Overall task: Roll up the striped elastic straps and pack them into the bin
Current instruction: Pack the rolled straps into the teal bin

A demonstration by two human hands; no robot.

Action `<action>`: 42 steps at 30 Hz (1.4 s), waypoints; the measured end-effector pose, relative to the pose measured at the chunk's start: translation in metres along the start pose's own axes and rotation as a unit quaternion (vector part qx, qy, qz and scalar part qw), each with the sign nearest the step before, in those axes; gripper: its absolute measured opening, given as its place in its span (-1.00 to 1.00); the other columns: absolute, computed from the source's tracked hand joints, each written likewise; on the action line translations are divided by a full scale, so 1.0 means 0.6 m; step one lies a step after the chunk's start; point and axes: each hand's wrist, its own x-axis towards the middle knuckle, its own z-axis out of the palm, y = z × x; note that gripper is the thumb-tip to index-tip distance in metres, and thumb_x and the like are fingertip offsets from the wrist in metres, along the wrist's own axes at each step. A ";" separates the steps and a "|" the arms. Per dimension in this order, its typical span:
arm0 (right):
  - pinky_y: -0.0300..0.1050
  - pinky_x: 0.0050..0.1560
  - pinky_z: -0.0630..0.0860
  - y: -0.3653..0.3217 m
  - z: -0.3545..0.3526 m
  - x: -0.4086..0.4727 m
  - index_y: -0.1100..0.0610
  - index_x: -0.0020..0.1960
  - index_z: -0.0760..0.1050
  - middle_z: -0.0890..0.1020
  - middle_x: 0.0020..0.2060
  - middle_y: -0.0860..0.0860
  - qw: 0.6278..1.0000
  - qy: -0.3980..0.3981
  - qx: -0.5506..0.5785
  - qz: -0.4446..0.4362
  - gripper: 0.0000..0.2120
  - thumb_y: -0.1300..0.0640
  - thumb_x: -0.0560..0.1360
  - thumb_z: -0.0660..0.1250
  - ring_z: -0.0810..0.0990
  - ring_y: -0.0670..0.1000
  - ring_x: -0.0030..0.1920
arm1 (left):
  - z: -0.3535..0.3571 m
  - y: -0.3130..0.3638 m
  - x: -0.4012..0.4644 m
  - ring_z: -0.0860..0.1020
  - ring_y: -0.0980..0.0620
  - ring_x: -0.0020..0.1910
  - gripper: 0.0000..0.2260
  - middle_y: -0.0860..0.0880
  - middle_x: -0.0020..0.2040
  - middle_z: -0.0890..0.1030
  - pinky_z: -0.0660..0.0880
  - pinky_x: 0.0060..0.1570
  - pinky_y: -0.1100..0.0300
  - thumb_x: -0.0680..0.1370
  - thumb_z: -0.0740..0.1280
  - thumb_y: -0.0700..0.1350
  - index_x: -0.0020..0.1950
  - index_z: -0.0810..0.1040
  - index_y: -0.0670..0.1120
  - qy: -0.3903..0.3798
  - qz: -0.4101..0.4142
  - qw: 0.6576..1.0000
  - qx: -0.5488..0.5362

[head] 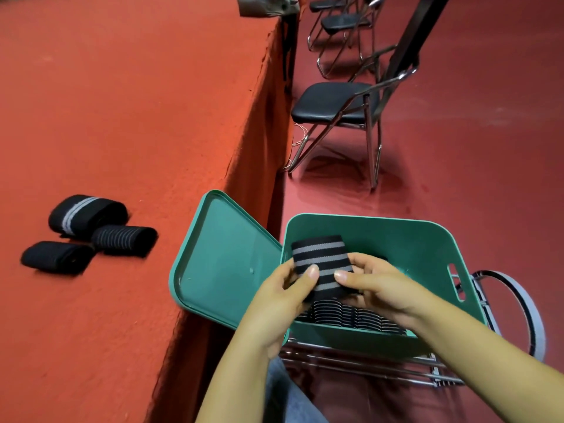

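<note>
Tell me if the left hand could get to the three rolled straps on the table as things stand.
Probably yes, once freed. The left hand, with the right hand, grips a striped strap over the green bin. The three rolled straps lie on its side with only bare red tabletop between.

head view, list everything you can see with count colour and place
rolled black elastic straps with grey stripes: three, on the red felt table, left
striped strap roll: one, black and grey, held over the bin
green plastic bin: one, on a metal rack, with packed striped rolls inside
green lid: one, leaning by the bin
black folding chairs: several, on the red floor, right
left hand, right hand: fingers hold the roll
</note>
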 end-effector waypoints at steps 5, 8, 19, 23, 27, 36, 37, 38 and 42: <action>-0.13 -0.10 0.51 0.013 -0.085 0.049 0.09 -0.06 0.49 0.62 -0.13 -0.01 0.989 0.130 0.026 0.068 -0.92 0.25 0.50 0.33 0.57 -0.05 -0.10 | 0.005 -0.001 0.009 0.54 0.13 0.23 -0.72 0.07 0.23 0.56 0.54 0.22 0.09 0.62 0.28 -0.02 0.32 0.45 -0.03 0.057 -0.032 0.998 -0.016; -0.13 -0.13 0.50 0.039 -0.126 0.081 0.10 -0.09 0.47 0.58 -0.11 0.01 0.973 0.190 0.035 0.126 -0.92 0.23 0.53 0.34 0.54 -0.06 -0.11 | 0.001 -0.003 0.010 0.56 0.05 0.24 -0.81 0.01 0.23 0.58 0.56 0.18 0.07 0.64 0.26 -0.03 0.20 0.52 -0.04 0.076 -0.037 0.996 -0.023; -0.25 -0.48 0.54 0.090 -0.153 0.173 0.07 -0.05 0.46 0.56 0.01 0.02 0.951 0.258 -0.011 0.168 -0.86 0.20 0.49 0.42 0.52 0.00 0.06 | -0.006 -0.016 0.006 0.63 -0.02 0.15 -0.85 -0.06 0.19 0.62 0.61 0.07 0.09 0.63 0.25 -0.08 0.16 0.55 -0.05 0.079 -0.051 0.995 -0.043; -0.25 -0.47 0.54 0.096 -0.149 0.192 0.12 0.11 0.43 0.57 0.04 0.07 0.952 0.261 -0.057 0.149 -0.77 0.16 0.51 0.40 0.55 -0.03 -0.12 | -0.007 -0.018 0.006 0.63 -0.03 0.15 -0.85 -0.07 0.18 0.62 0.61 0.06 0.07 0.64 0.24 -0.08 0.16 0.55 -0.06 0.076 -0.047 0.995 -0.043; -0.18 -0.31 0.44 0.099 -0.154 0.198 0.18 0.10 0.45 0.57 -0.09 0.06 0.941 0.269 -0.165 0.123 -0.74 0.08 0.52 0.40 0.51 -0.04 -0.24 | -0.006 -0.018 0.005 0.63 -0.03 0.15 -0.83 -0.07 0.18 0.62 0.62 0.06 0.08 0.64 0.23 -0.07 0.17 0.54 -0.07 0.077 -0.045 0.995 -0.036; -0.09 0.26 0.38 0.037 -0.084 0.133 0.20 0.28 0.44 0.47 0.22 0.19 0.849 0.299 -0.429 -0.071 -0.50 0.03 0.43 0.48 0.49 0.13 0.22 | -0.027 0.017 -0.015 0.62 -0.07 0.13 -0.86 -0.07 0.16 0.62 0.60 0.06 0.01 0.64 0.24 -0.09 0.14 0.54 -0.08 0.112 -0.025 0.992 -0.050; -0.19 0.20 0.36 0.027 -0.063 0.124 0.19 0.26 0.45 0.49 0.18 0.15 0.850 0.278 -0.434 -0.108 -0.54 0.05 0.43 0.48 0.50 0.08 0.18 | -0.034 0.024 -0.019 0.63 -0.06 0.10 -0.86 -0.08 0.14 0.62 0.60 0.05 0.01 0.64 0.24 -0.10 0.12 0.54 -0.09 0.123 -0.016 0.991 -0.057; -0.28 0.13 0.32 0.016 -0.039 0.117 0.17 0.24 0.47 0.49 0.13 0.11 0.852 0.252 -0.437 -0.140 -0.57 0.07 0.44 0.48 0.48 0.02 0.13 | -0.043 0.030 -0.024 0.63 -0.06 0.07 -0.87 -0.09 0.13 0.62 0.59 0.03 0.00 0.64 0.24 -0.10 0.11 0.54 -0.10 0.136 -0.006 0.989 -0.066; -0.29 0.14 0.32 -0.025 0.066 0.105 0.12 0.19 0.50 0.47 0.06 -0.01 0.848 0.140 -0.444 -0.253 -0.64 0.11 0.43 0.48 0.46 -0.09 0.10 | -0.092 0.060 -0.047 0.65 -0.06 0.02 -0.88 -0.11 0.09 0.65 0.58 0.02 0.01 0.63 0.27 -0.13 0.09 0.55 -0.12 0.208 0.044 0.972 -0.098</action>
